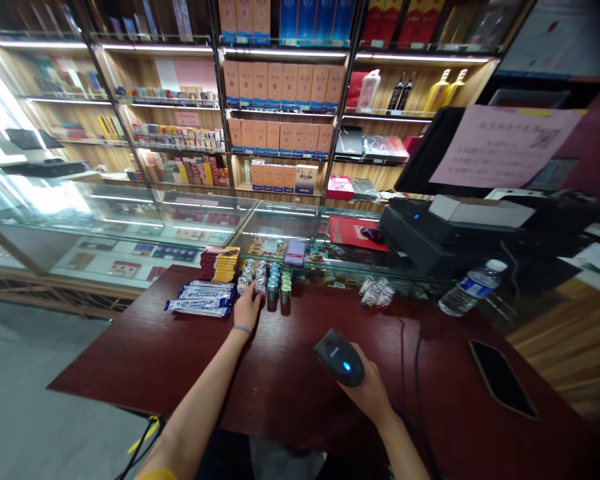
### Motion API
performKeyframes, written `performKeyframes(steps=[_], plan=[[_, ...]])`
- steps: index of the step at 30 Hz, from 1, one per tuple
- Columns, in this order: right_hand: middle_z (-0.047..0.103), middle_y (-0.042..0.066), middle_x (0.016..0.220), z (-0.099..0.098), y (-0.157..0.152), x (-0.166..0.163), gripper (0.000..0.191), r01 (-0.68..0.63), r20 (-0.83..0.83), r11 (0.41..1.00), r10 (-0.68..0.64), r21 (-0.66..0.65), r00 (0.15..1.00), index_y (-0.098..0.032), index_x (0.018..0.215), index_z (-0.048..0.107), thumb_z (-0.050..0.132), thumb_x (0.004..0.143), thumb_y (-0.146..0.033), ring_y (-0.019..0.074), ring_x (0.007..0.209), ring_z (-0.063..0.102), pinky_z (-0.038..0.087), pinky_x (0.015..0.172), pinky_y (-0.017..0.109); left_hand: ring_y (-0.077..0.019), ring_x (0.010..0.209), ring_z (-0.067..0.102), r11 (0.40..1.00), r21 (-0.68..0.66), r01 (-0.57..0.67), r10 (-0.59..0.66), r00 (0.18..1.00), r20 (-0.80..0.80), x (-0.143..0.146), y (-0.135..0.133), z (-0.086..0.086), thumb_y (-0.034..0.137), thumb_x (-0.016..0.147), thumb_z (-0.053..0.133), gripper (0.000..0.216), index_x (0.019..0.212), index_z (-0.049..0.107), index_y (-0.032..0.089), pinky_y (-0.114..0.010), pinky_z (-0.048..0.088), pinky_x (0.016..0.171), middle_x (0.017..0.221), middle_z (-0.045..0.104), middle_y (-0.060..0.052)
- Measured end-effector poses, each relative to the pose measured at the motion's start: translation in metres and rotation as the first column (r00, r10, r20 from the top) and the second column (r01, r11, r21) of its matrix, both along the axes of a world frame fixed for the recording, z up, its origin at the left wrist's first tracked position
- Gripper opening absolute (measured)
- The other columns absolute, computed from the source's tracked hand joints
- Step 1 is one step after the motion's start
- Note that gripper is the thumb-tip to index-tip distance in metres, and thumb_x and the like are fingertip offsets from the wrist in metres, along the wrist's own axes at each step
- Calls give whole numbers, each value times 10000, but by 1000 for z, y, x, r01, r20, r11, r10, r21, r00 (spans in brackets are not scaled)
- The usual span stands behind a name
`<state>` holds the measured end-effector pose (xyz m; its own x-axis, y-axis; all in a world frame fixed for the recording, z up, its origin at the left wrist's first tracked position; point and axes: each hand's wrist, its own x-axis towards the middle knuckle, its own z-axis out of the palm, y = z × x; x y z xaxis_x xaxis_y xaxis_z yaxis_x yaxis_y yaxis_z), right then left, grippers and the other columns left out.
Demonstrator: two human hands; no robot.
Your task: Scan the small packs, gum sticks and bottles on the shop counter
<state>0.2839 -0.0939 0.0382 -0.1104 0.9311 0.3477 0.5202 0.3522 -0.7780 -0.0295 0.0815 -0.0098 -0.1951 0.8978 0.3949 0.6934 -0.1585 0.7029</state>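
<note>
My left hand (pixel 247 311) reaches to the front of a group of small silver cans (pixel 249 269), its index finger and thumb around a front can. Right of that group stand a row of small blue-topped cans (pixel 273 279) and a row of green-topped ones (pixel 286 285). My right hand (pixel 367 390) grips a black barcode scanner (pixel 341 359) with a lit blue light, held above the dark red table. To the left of my left hand lie several blue-and-white stick packs (pixel 203 298). Behind them is a stack of red and yellow packets (pixel 220 263).
More small cans (pixel 377 292) stand at the table's back right. A water bottle (pixel 473 288) and a phone (pixel 503 379) are on the right, with a cable (pixel 418 363) running nearby. Beyond the table are a glass counter (pixel 195 217), a monitor (pixel 430 150) and stocked shelves.
</note>
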Motion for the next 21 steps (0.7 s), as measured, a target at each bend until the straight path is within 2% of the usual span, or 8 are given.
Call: performKeyframes(steps=[5, 8, 11, 15, 18, 21], plan=[[717, -10, 822, 0, -1, 0, 399, -12, -27, 1000, 11, -10, 1000, -220, 1137, 544, 620, 745, -200, 155, 671, 681, 512, 622, 206, -288, 1178, 636, 999, 28, -26, 24, 996, 92, -4, -8, -1, 300, 883, 611, 524, 1393, 535, 207, -413, 497, 997, 1295, 661, -119], [710, -17, 792, 0, -2, 0, 376, 17, -39, 1000, -17, 11, 999, -223, 1106, 561, 623, 735, -215, 146, 630, 663, 503, 600, 204, -260, 1142, 655, 993, 108, -38, 17, 981, 191, -3, -19, 2, 326, 887, 610, 465, 1341, 578, 235, -403, 507, 997, 1254, 683, -97], [719, -12, 780, 3, -5, 6, 371, 75, -33, 997, -75, 14, 997, -226, 1076, 583, 632, 709, -227, 158, 638, 678, 506, 601, 210, -229, 1037, 686, 980, 200, -20, -34, 964, 265, 8, -30, 13, 372, 900, 597, 389, 1259, 621, 226, -383, 546, 932, 1148, 712, -88], [741, 14, 787, 6, -11, 31, 329, 183, 27, 983, -182, -25, 983, -226, 1026, 593, 631, 700, -237, 180, 665, 704, 512, 605, 223, -214, 967, 684, 959, 272, 82, -156, 952, 262, 45, -36, 32, 403, 895, 612, 313, 1137, 659, 210, -375, 552, 889, 1053, 718, -78], [756, 35, 818, 6, -15, 59, 286, 286, 69, 958, -283, -31, 957, -227, 989, 605, 629, 705, -247, 203, 730, 727, 539, 656, 246, -211, 956, 676, 945, 260, 199, -268, 927, 263, 88, -34, 39, 394, 890, 620, 291, 1110, 656, 207, -370, 553, 869, 1031, 708, -76], [762, 41, 829, 3, -20, 89, 329, 360, 66, 933, -359, -4, 931, -222, 1021, 618, 648, 696, -260, 216, 758, 738, 561, 696, 267, -209, 974, 671, 917, 229, 326, -386, 869, 309, 137, -31, 40, 356, 873, 640, 296, 1125, 644, 199, -362, 561, 861, 1048, 694, -85]])
